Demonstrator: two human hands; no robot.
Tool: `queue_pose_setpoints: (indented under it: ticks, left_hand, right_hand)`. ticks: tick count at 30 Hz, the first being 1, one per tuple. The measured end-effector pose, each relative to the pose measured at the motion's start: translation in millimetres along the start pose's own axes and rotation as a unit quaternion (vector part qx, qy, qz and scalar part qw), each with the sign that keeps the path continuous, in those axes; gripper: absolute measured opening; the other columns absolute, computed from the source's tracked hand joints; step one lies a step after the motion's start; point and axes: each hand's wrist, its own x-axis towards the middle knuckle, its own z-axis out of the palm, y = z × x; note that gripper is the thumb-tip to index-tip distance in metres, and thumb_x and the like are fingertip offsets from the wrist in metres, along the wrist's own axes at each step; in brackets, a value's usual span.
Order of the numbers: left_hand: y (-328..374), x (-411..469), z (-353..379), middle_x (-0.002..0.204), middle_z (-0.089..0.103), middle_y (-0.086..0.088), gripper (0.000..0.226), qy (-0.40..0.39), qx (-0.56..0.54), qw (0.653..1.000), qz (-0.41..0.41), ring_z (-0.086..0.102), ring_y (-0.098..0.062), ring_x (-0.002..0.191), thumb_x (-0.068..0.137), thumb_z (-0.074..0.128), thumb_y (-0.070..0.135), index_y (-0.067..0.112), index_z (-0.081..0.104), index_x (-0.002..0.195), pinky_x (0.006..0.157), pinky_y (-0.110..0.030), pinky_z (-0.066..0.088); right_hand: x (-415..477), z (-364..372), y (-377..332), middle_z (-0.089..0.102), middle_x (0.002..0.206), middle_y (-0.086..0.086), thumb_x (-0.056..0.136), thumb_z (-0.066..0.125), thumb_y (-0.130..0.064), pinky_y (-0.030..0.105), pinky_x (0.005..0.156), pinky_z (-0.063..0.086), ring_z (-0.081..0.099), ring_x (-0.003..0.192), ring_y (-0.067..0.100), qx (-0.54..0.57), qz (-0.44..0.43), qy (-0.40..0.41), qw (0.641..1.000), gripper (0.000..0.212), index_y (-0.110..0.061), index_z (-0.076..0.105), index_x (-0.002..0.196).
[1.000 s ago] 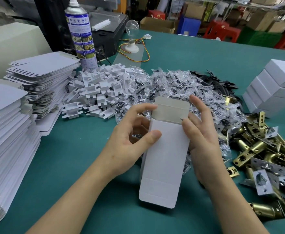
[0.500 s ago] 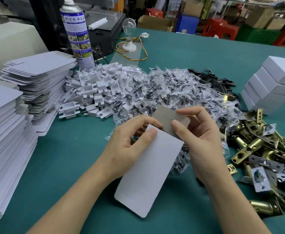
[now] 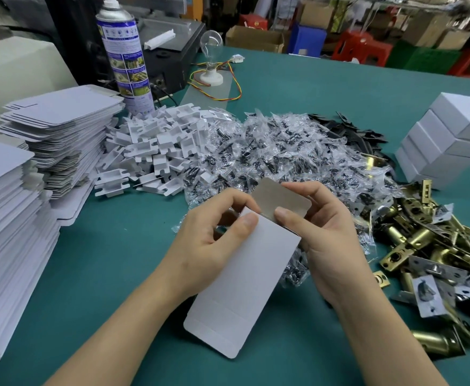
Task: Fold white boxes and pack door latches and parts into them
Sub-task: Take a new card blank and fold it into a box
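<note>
Pinching the white box (image 3: 242, 288) by its top, left hand (image 3: 208, 246) and right hand (image 3: 328, 240) have tilted it and bent its flap (image 3: 282, 197), so folding has just begun.

Two bare forearms show in the lower half of the frame: the left forearm (image 3: 111, 338) at lower left, the right forearm (image 3: 381, 344) at lower right. Each is uncovered from the frame edge up to the wrist. The left hand (image 3: 206, 246) and right hand (image 3: 320, 238), at centre, are likewise bare. The thumbnails in view are short and rounded.
</note>
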Motion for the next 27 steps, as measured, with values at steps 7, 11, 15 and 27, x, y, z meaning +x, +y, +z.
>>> queue_pose_setpoints:
  ticks: [7,11,15,27]
  left_hand:
    - [-0.6,0.5,0.3,0.084,0.060,0.005,0.008,0.022,0.011,1.000,0.012,0.051,-0.004,0.068,0.100,0.059,0.025,0.020,0.060,0.106,0.060,-0.013,0.036]
    - [-2.4,0.0,1.7,0.094,0.063,-0.001,0.025,0.043,-0.007,0.999,0.024,0.054,-0.004,0.068,0.097,0.059,0.036,0.031,0.052,0.121,0.059,-0.010,0.037]
    - [-5.0,-1.0,3.0,0.095,0.066,0.002,0.028,0.054,-0.011,0.998,0.022,0.058,-0.005,0.069,0.095,0.058,0.041,0.031,0.051,0.121,0.060,-0.011,0.039]
    - [-4.2,2.0,2.3,0.099,0.071,0.001,0.018,0.103,-0.017,0.994,0.018,0.060,-0.027,0.079,0.100,0.057,0.040,0.029,0.066,0.111,0.062,-0.039,0.045]
  right_hand:
    - [0.5,0.0,0.4,0.077,0.098,0.002,0.086,0.065,-0.013,0.024,0.072,0.055,0.068,0.085,0.014,0.003,-0.014,-0.026,1.000,0.023,-0.029,0.079,0.094]
    - [1.0,-2.0,-1.1,0.076,0.102,0.001,0.094,0.056,-0.025,0.023,0.072,0.056,0.068,0.088,0.013,0.035,-0.005,-0.044,0.998,0.025,-0.024,0.079,0.101]
    - [-1.8,3.3,0.2,0.078,0.107,0.006,0.091,0.065,-0.018,0.023,0.076,0.057,0.071,0.090,0.014,0.005,-0.022,-0.073,0.997,0.021,-0.030,0.078,0.103]
    - [-2.3,6.2,2.6,0.069,0.130,0.011,0.099,0.054,-0.030,0.051,0.106,0.045,0.061,0.127,0.028,-0.013,-0.026,-0.088,0.996,0.036,-0.006,0.074,0.118]
